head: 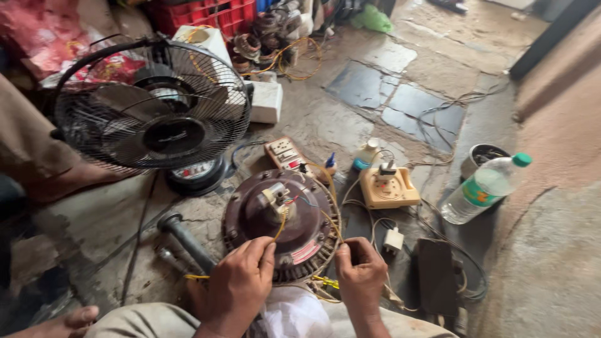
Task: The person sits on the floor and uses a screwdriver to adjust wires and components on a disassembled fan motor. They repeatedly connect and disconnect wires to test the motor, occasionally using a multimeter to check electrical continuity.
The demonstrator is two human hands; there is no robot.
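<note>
Both hands' fingers [260, 247] pinching yellow wire [280, 226] over fan motor [282, 219], bottle [482, 189] — nearly empty — nearby

Left hand [238, 281] hides the yellow wire's [280, 226] lower end.

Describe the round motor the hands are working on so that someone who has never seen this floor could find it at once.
Start at the black table fan standing at the left on the stone floor. Just right of and below its base lies the fan motor, directly in front of the left hand and right hand. It alone is a dark maroon disc with yellow wires.
</note>
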